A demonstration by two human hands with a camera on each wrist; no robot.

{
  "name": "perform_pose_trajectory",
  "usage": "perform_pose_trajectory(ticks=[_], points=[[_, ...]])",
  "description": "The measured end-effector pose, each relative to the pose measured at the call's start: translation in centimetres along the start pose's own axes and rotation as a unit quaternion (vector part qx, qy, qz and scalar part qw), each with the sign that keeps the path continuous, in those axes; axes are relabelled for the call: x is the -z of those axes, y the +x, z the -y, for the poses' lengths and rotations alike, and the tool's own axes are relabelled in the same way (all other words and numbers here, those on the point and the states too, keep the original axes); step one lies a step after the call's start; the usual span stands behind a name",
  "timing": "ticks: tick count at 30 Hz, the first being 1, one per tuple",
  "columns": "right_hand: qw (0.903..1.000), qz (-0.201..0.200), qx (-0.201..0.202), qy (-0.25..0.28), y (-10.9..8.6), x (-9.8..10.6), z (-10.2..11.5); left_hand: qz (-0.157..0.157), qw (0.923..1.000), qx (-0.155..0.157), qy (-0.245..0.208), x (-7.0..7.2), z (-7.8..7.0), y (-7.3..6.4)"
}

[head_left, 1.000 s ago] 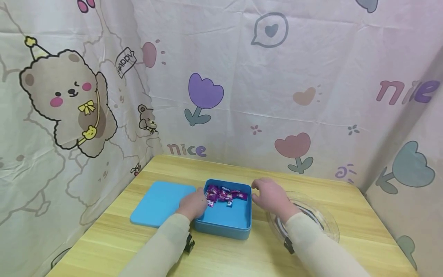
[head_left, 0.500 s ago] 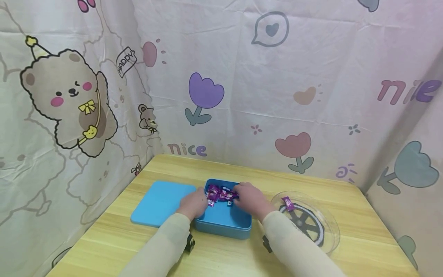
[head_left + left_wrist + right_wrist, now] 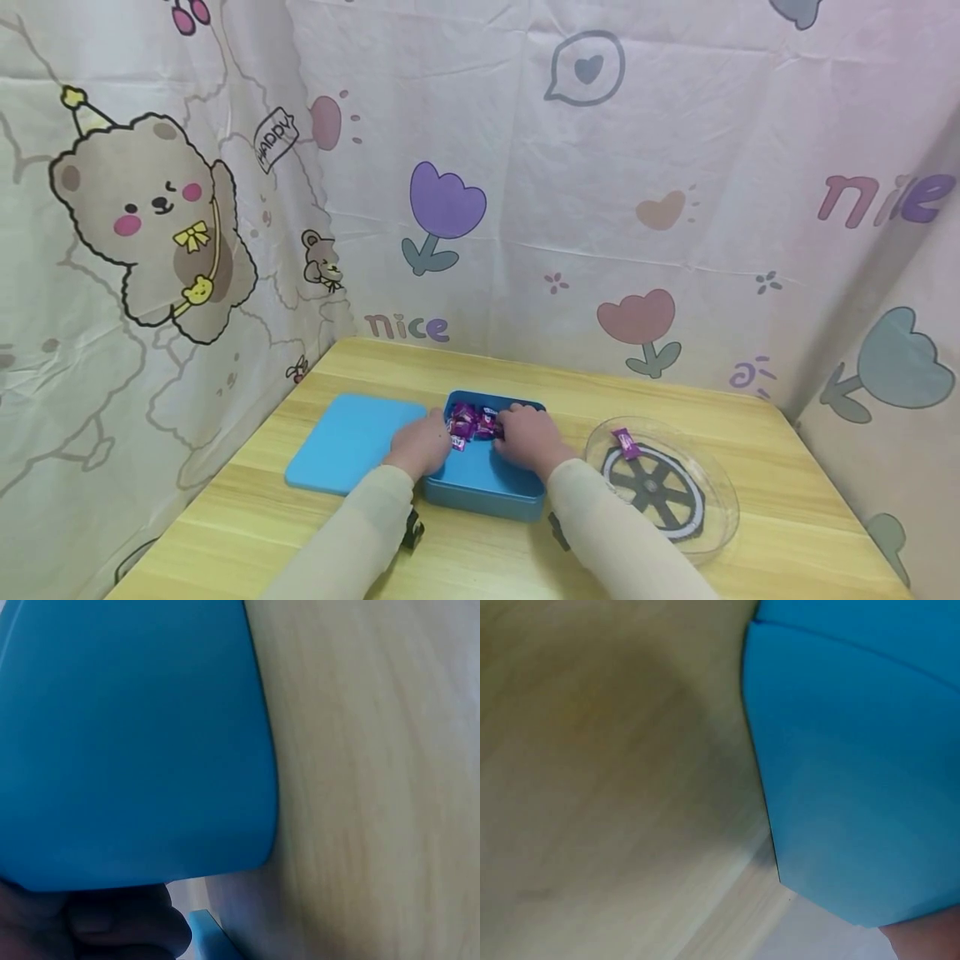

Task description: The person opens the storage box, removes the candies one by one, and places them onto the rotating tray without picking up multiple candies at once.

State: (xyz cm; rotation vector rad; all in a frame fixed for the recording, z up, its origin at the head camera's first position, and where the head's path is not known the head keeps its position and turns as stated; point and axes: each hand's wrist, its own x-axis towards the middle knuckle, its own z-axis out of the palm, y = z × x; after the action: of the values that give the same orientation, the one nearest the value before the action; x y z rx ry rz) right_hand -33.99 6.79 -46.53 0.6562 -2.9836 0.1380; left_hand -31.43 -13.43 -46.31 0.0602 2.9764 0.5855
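A blue box [image 3: 486,500] stands uncovered on the table, with several purple-wrapped candies [image 3: 463,421] at its far side. My left hand [image 3: 422,443] grips the box's left wall; in the left wrist view, its fingers [image 3: 127,922] lie against the blue side. Inside the box, my right hand [image 3: 531,437] reaches down from the right, fingertips at the candies. Whether it pinches one is hidden. To the right, a single purple candy [image 3: 626,444] lies in a clear round dish [image 3: 723,508].
A flat blue lid [image 3: 348,442] lies on the table just left of the box. Under the clear dish shows a dark wheel-like pattern [image 3: 651,487]. Printed curtains [image 3: 517,167] hang behind and beside the wooden table [image 3: 480,567].
My right hand has moved left from beside the dish and down into the box among the candies. The candy in the dish has come into sight. My left hand stays on the box.
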Motion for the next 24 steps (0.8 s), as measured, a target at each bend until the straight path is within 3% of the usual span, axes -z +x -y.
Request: perform_pose_trajectory(ticks=[24], points=[[0.9996,0.029,0.006,0.001,0.1,-0.34,0.62,-0.006,1.0,0.002,-0.004,-0.03,0.02,-0.16]])
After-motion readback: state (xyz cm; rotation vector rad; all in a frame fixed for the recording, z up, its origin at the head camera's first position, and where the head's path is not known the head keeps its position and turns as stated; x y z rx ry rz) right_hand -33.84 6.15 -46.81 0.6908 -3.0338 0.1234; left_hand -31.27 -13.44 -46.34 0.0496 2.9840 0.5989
